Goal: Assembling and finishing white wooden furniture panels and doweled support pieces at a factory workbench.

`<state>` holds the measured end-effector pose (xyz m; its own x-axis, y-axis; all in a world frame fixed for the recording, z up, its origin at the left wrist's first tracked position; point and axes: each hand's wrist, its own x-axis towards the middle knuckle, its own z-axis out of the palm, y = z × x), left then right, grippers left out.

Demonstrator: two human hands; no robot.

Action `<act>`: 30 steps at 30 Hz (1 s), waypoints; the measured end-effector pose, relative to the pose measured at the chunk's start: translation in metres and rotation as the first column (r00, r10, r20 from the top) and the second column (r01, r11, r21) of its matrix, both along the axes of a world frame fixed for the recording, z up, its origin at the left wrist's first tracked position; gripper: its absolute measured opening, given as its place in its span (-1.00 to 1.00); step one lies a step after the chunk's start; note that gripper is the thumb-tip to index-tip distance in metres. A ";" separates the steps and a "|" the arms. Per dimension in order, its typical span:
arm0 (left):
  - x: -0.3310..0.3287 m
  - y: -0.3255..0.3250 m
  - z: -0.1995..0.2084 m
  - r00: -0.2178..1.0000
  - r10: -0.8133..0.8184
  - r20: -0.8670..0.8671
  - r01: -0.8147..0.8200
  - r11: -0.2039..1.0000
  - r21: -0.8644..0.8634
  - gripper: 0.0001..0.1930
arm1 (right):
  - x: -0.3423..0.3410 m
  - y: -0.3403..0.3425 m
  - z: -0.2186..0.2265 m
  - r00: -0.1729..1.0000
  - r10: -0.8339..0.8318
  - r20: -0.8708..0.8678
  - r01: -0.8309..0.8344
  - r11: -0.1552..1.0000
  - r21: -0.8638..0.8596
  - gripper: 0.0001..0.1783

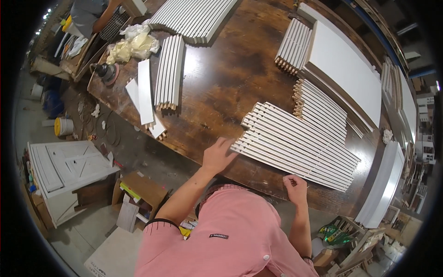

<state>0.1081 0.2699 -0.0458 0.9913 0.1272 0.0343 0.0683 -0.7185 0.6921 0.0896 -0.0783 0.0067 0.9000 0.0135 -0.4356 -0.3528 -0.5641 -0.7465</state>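
Observation:
Rows of white wooden slats [295, 145] lie side by side on the brown wooden table in front of me, with dark holes along their left ends. My left hand [219, 156] rests at the near left corner of these slats, fingers stretched out and touching the slat ends. Just off their near edge is my right hand [296, 187], its fingers curled and thumb pressed in. Whether anything small sits in that pinch cannot be seen. Behind the rows, another group of slats [323, 104] with bare wood tenons lies against them.
White panels [344, 64] are stacked at the far right beside a short slat stack [294, 44]. Leftward lie a slat bundle [169, 71], two loose boards [145, 92], a sander [106, 73] and plastic bags [138, 45]. A white cabinet [69, 161] stands on the floor. Another person [90, 18] is far left.

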 end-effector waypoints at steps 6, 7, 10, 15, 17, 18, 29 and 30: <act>-0.006 0.006 -0.005 0.999 -0.049 -0.004 0.049 0.999 0.006 -0.50 | 0.078 -0.010 0.028 0.922 0.046 0.385 0.010 0.990 -0.141 -0.80; -0.007 0.007 -0.002 1.000 -0.026 -0.016 0.026 1.000 0.007 -0.50 | 0.099 -0.028 0.020 0.899 0.020 0.437 0.075 0.977 -0.199 -0.78; -0.007 0.004 0.002 1.000 -0.028 0.002 0.028 0.999 -0.015 -0.51 | 0.172 -0.073 0.008 0.814 -0.109 0.571 0.280 0.934 -0.222 -0.74; -0.005 0.001 0.000 1.000 -0.013 -0.019 0.013 1.000 -0.007 -0.52 | 0.266 -0.054 0.009 0.812 0.140 0.566 0.115 0.913 -0.391 -0.65; -0.005 0.001 0.002 0.999 -0.015 -0.036 0.016 1.000 0.026 -0.51 | 0.295 -0.023 0.002 0.754 0.334 0.565 -0.041 0.883 -0.467 -0.62; -0.006 0.001 0.002 0.999 -0.002 -0.038 0.003 1.000 0.031 -0.51 | 0.308 0.000 0.007 0.778 0.387 0.495 -0.127 0.868 -0.479 -0.58; -0.008 0.003 0.004 0.999 -0.010 0.053 0.009 1.000 0.015 -0.48 | 0.339 0.024 -0.002 0.808 0.345 0.477 -0.082 0.868 -0.490 -0.60; -0.007 0.004 0.004 0.999 -0.002 0.050 0.002 1.000 0.009 -0.48 | 0.338 0.023 0.002 0.807 0.354 0.473 -0.089 0.864 -0.495 -0.60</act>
<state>0.1007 0.2743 -0.0417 0.9885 0.1246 0.0852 0.0320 -0.7245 0.6885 0.4281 -0.0557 0.0091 0.9794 0.1748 0.1012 0.2015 -0.8793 -0.4314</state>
